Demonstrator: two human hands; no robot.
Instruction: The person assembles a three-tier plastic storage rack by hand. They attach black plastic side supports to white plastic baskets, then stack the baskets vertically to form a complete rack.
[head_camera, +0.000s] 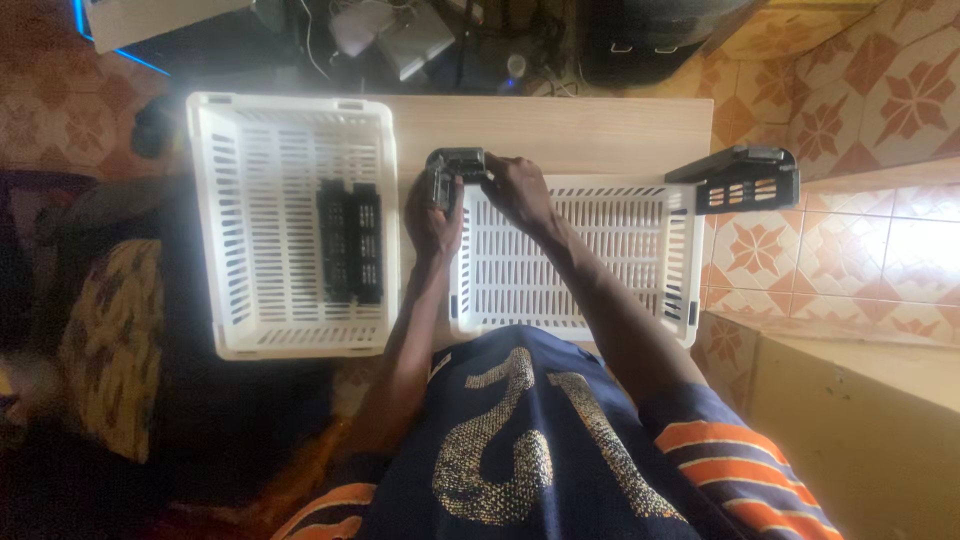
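Both forearms reach over the white slotted basket (575, 260), meeting at its far left corner. Left hand (433, 215) and right hand (515, 188) are closed around a small black plastic part (452, 170), boxy and, I think, hinged, steadied from both sides. Left of that basket, another white basket (225, 225) holds two similar black pieces (350, 242).
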